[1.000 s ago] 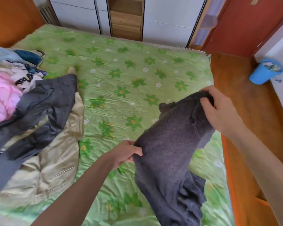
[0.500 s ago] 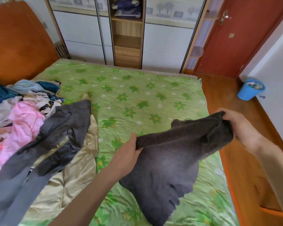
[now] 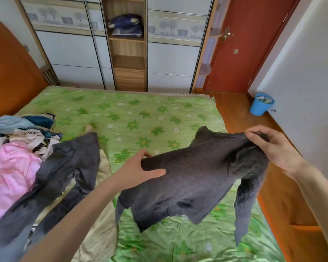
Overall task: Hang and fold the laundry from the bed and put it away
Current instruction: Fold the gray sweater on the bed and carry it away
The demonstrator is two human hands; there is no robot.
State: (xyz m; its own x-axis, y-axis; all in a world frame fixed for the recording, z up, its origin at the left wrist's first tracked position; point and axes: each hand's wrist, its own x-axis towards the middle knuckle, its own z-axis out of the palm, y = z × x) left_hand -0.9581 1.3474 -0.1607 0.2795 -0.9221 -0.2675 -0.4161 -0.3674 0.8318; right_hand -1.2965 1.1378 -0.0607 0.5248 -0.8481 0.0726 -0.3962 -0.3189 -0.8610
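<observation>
1. Sweater (image 3: 197, 178), dark grey and woolly, is held stretched in the air above the near half of the bed (image 3: 133, 118), a little to its right side; one edge runs taut between the two hands while the body and a sleeve hang loose below; spread this way it can be seen whole, which I judge is to find its shape before folding or hanging.
2. Left hand (image 3: 138, 171) has its grip pinching the left end of that edge, thumb laid flat on the front of the cloth and the other fingers hidden behind it; right hand (image 3: 273, 148) has its grip bunched round the right end, fingertips curled over gathered cloth; the pull between them keeps the top line nearly straight.
3. Pile of laundry (image 3: 21, 157) lies on the left side of the bed, well apart from the sweater: a pink piece, a patterned piece, blue pieces at the far end, dark trousers (image 3: 64, 173) draped over a beige garment (image 3: 100, 214); judging by this, most of the task is not yet done.
4. Wardrobe (image 3: 127, 44) stands past the far edge of the bed; its open middle shelves hold a folded dark blue bundle (image 3: 125, 25) high up; the shelves below it look bare, a likely place for folded pieces.
5. Blue bucket (image 3: 261, 104) sits on the floor by the white wall, right of the bed; something lies inside it, too small to tell what.
</observation>
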